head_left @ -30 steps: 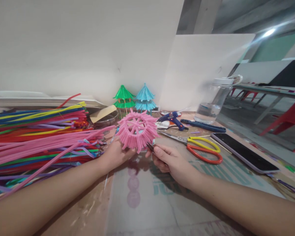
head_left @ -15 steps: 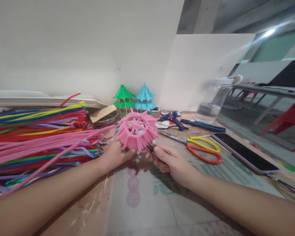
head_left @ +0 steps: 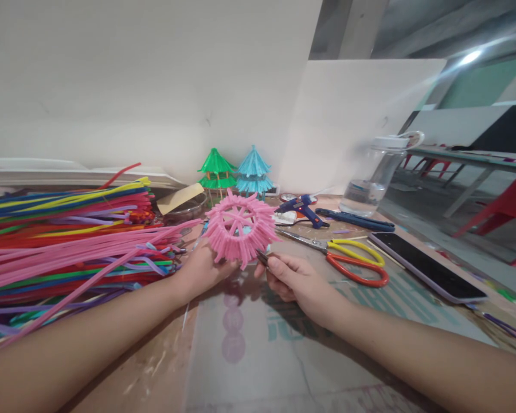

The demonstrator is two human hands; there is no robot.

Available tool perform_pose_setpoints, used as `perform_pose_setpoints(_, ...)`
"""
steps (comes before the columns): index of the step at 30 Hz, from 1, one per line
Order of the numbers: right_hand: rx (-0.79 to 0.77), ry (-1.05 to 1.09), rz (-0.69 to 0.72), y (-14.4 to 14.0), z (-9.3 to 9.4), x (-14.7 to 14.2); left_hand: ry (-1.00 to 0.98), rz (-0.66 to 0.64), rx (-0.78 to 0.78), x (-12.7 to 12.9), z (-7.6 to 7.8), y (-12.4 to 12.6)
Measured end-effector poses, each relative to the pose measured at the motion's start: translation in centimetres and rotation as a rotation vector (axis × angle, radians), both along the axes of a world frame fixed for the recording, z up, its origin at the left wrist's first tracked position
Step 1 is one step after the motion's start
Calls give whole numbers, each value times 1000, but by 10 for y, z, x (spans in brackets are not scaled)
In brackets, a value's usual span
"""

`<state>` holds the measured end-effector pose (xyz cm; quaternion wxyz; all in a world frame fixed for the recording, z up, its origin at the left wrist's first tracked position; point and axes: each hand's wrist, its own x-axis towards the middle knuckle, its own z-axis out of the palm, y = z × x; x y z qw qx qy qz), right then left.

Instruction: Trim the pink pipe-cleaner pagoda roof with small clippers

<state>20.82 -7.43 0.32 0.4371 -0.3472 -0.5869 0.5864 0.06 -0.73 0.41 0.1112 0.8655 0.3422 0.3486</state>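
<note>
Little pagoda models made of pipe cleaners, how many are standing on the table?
2. A green pagoda and a blue pagoda stand side by side at the back by the wall, behind the pink piece held in the left hand.

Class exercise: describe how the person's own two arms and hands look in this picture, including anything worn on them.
Both forearms are bare, with no sleeves in view. The left hand and right hand wear no gloves; no rings, watch or bracelets are visible. The right thumbnail is short and plain.
</note>
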Motion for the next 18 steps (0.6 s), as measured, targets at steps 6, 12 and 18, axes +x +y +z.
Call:
perform_pose_setpoints(6,-18,55,27,0,-2,1,10,25,10,0,2,-1)
perform_pose_setpoints(12,-37,74,50,0,-3,1,22,22,4,0,2,-1)
perform_pose_setpoints(18,-47,51,45,1,-5,1,7,47,-47,-1,-1,-1)
